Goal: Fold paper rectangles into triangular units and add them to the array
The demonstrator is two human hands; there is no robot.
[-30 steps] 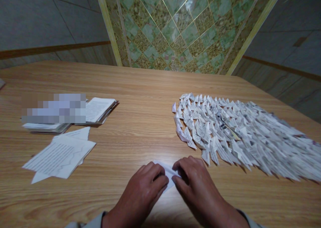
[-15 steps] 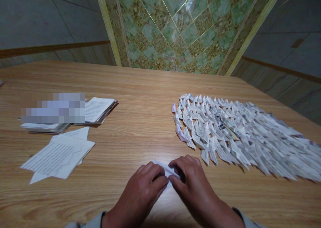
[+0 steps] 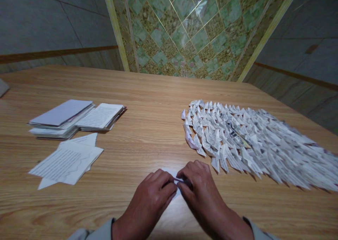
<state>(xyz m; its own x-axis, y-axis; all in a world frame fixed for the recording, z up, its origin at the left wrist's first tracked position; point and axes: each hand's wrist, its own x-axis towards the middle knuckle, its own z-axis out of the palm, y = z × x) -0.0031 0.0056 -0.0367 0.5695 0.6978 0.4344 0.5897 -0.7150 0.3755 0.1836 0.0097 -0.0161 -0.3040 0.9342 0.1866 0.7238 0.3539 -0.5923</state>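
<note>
A small piece of white paper (image 3: 170,171) is pinched between my two hands just above the near part of the table, its folded edge showing as a thin dark line. My left hand (image 3: 151,197) grips one end, thumb and fingers pressed together. At the other end my right hand (image 3: 202,189) is closed on it, fingers curled over the top and thumb below. Most of the paper is hidden behind the fingers. To the right of my hands lie many folded paper boats (image 3: 224,131), packed in rows and made of printed pages.
Loose printed sheets (image 3: 66,164) overlap on the wooden table (image 3: 142,127) at left. Behind them are paper stacks, one topped with a plain sheet (image 3: 62,112), another with a printed page (image 3: 101,114). A pale object (image 3: 3,88) enters at the left edge. Tiled wall (image 3: 190,32) stands beyond.
The paper in my hands is now turned so that its thin edge faces me. Both hands keep their grip. The view has shifted slightly, and the left stack's top is no longer pixelated.
</note>
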